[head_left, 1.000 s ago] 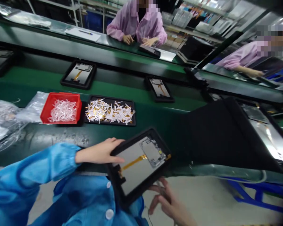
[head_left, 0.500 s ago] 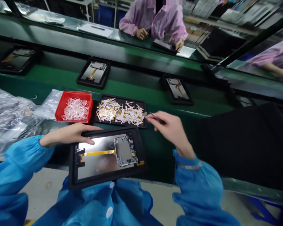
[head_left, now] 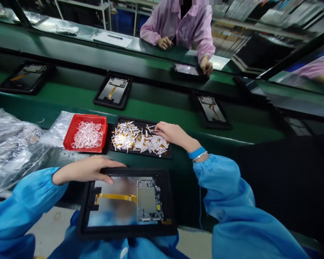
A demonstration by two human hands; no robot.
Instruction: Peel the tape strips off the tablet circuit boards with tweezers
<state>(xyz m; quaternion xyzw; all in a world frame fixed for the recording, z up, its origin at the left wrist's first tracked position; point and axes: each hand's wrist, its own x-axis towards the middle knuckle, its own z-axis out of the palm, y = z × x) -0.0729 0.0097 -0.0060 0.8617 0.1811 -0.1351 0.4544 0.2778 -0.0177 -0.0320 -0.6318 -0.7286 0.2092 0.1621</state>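
My left hand (head_left: 90, 169) grips the upper left edge of a black foam frame (head_left: 108, 232), its thumb over the rim. In the frame lies an opened tablet with a silvery back (head_left: 110, 214), a circuit board (head_left: 146, 199) and an orange ribbon cable (head_left: 116, 196). My right hand (head_left: 175, 135) pinches tweezers (head_left: 157, 130), the tips among white and gold strips (head_left: 151, 144) heaped in a black tray (head_left: 166, 155). Left of that tray stands a red bin (head_left: 104, 133) holding clear, whitish scraps (head_left: 86, 136).
Several framed tablets (head_left: 113, 90) lie on the green conveyor (head_left: 72, 91) behind the trays. Plastic bags (head_left: 13, 151) are piled at the left, and black sheets (head_left: 283, 183) lie at the right. Across the line, a person in pink (head_left: 178, 28) handles another tablet (head_left: 187, 69).
My right hand has moved left and over the tray, bringing the tweezers in among the strips. The frame under my left hand sits lower in view and more level.
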